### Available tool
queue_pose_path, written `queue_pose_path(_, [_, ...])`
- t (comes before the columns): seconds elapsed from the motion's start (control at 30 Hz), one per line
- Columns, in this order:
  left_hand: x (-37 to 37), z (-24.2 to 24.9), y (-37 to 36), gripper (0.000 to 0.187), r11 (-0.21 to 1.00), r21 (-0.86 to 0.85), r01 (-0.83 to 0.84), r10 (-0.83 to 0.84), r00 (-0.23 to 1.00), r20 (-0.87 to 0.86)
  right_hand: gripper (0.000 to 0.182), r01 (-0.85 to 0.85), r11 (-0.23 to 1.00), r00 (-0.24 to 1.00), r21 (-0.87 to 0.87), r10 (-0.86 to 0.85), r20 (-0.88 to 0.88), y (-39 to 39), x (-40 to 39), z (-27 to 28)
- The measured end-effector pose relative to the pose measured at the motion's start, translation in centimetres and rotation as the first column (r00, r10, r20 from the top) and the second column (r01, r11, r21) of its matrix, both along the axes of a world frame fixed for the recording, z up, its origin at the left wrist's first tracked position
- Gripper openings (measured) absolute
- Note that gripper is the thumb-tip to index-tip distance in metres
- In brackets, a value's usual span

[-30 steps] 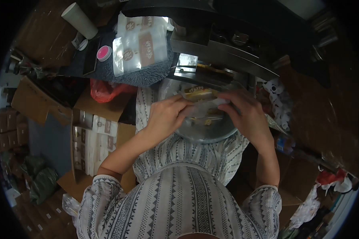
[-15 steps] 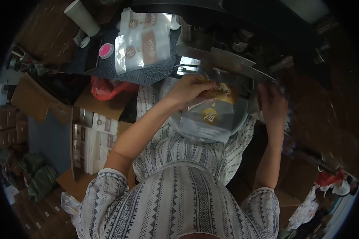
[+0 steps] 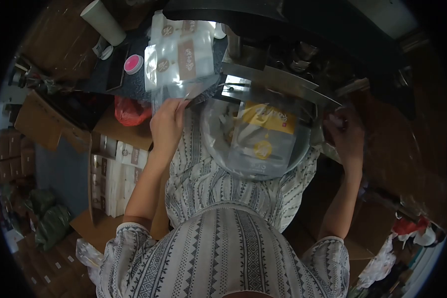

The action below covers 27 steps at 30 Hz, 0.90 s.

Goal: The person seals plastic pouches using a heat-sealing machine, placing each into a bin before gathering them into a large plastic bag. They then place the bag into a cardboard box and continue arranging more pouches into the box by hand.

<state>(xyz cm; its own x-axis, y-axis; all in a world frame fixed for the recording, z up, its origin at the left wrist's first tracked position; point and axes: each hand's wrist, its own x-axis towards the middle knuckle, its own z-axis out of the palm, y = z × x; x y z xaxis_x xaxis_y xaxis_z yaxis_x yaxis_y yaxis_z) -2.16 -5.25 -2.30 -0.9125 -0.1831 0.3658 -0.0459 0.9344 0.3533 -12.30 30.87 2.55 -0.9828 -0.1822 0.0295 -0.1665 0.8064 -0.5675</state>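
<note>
At the near edge of the stand, my left hand (image 3: 167, 126) pinches a clear plastic pouch (image 3: 158, 98) beside the stack of printed pouches (image 3: 171, 62). My right hand (image 3: 346, 133) is curled by the right end of a metal bar (image 3: 293, 79); whatever its fingers hold is hidden. Between the hands, a clear pouch with a yellow printed band (image 3: 268, 131) lies tilted over a round basin (image 3: 216, 154) on my lap. Its upper edge sits close under the bar.
A dark machine arm (image 3: 223, 12) hangs over the far side. A pink-topped round tub (image 3: 133, 64) and a white cup (image 3: 103, 22) stand at the far left. Below them are a red plastic bag (image 3: 131, 111) and an open carton (image 3: 54, 124) with packed pouches (image 3: 119, 174).
My left hand has let go of the yellow-banded pouch and moved left to the stacked pouches. The yellow-banded pouch stays over the basin. My right hand has shifted slightly right and down.
</note>
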Motion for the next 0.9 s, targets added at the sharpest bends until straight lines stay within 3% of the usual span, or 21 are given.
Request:
queue_pose_path(0.03, [0.6, 0.6, 0.2, 0.016, 0.996, 0.082, -0.034, 0.036, 0.999, -0.023, 0.024, 0.041, 0.986, 0.999, -0.162, -0.036, 0.033, -0.1, 0.3, 0.7])
queue_pose_path(0.07, [1.0, 1.3, 1.0, 0.016, 0.996, 0.082, -0.034, 0.035, 0.999, -0.022, 0.024, 0.042, 0.986, 0.999, -0.163, -0.036, 0.034, -1.2, 0.9, 1.2])
queue_pose_path(0.13, [1.4, 2.8, 3.5, 0.012, 0.983, 0.166, 0.082, -0.056, 0.986, -0.16, 0.028, -0.185, 0.884, 0.975, -0.429, 0.221, 0.034, -5.0, 2.7, 2.2])
queue_pose_path(0.17, [1.4, 3.3, 4.1, 0.012, 0.983, 0.165, 0.085, -0.058, 0.985, -0.162, 0.028, -0.184, 0.884, 0.975, -0.429, 0.219, 0.032, -6.3, 3.1, 2.3])
queue_pose_path(0.23, [1.3, 4.2, 4.8, 0.012, 0.969, 0.135, 0.206, -0.185, 0.971, -0.155, 0.024, -0.455, 0.846, 0.881, -0.277, 0.383, -0.277, -8.4, 3.3, 2.4])
queue_pose_path(0.37, [1.3, 4.0, 5.7, 0.01, 0.913, 0.156, 0.376, -0.368, 0.926, -0.082, 0.025, -0.561, 0.798, 0.815, -0.22, 0.485, -0.318, -8.9, 3.6, 2.6])
queue_pose_path(0.43, [1.2, 2.8, 6.4, 0.012, 0.846, 0.329, 0.42, -0.458, 0.888, 0.046, 0.024, -0.547, 0.772, 0.833, -0.325, 0.54, -0.119, -8.4, 3.7, 2.4])
queue_pose_path(0.47, [1.0, 2.3, 6.9, 0.012, 0.845, 0.329, 0.422, -0.461, 0.887, 0.044, 0.024, -0.545, 0.773, 0.834, -0.323, 0.538, -0.12, -8.3, 3.6, 2.3])
queue_pose_path(0.53, [-0.2, 1.6, 7.9, 0.016, 0.73, 0.538, 0.422, -0.554, 0.826, 0.104, 0.025, -0.346, 0.859, 0.922, -0.377, 0.387, 0.035, -8.0, 3.2, 2.1])
queue_pose_path(0.57, [-1.1, 1.4, 8.2, 0.016, 0.73, 0.536, 0.425, -0.555, 0.826, 0.1, 0.025, -0.347, 0.859, 0.922, -0.376, 0.386, 0.031, -7.7, 3.1, 2.0])
queue_pose_path(0.63, [-3.3, 1.0, 8.6, 0.025, 0.494, 0.867, -0.061, -0.553, 0.748, 0.367, 0.03, -0.238, 0.928, 0.97, -0.286, 0.211, -0.121, -6.8, 2.9, 1.8])
queue_pose_path(0.67, [-4.4, 0.7, 8.9, 0.025, 0.493, 0.868, -0.061, -0.552, 0.749, 0.366, 0.03, -0.239, 0.928, 0.97, -0.285, 0.212, -0.121, -6.3, 3.0, 1.8])
queue_pose_path(0.73, [-6.1, 0.3, 9.4, 0.029, 0.185, 0.958, -0.221, -0.454, 0.845, 0.282, 0.024, -0.286, 0.948, 0.945, -0.139, 0.256, -0.202, -4.8, 3.3, 1.9])
queue_pose_path(0.77, [-6.1, 0.4, 9.4, 0.029, 0.183, 0.958, -0.222, -0.453, 0.845, 0.282, 0.024, -0.288, 0.948, 0.945, -0.138, 0.258, -0.201, -4.0, 3.0, 1.8])
queue_pose_path(0.83, [-6.2, 0.9, 9.4, 0.031, 0.182, 0.953, -0.244, -0.499, 0.812, 0.303, 0.026, 0.005, 0.996, 0.982, 0.089, 0.012, -0.189, -2.1, 2.0, 1.1])
queue_pose_path(0.87, [-6.1, 0.5, 9.1, 0.031, 0.183, 0.951, -0.248, -0.499, 0.811, 0.307, 0.026, 0.005, 0.996, 0.983, 0.088, 0.011, -0.184, -1.0, 1.3, -0.2])
queue_pose_path(0.9, [-6.1, -0.1, 8.3, 0.034, 0.482, 0.867, -0.124, -0.446, 0.817, 0.364, 0.024, 0.028, 0.97, 0.989, 0.241, 0.009, -0.15, 0.1, 0.5, -2.0])
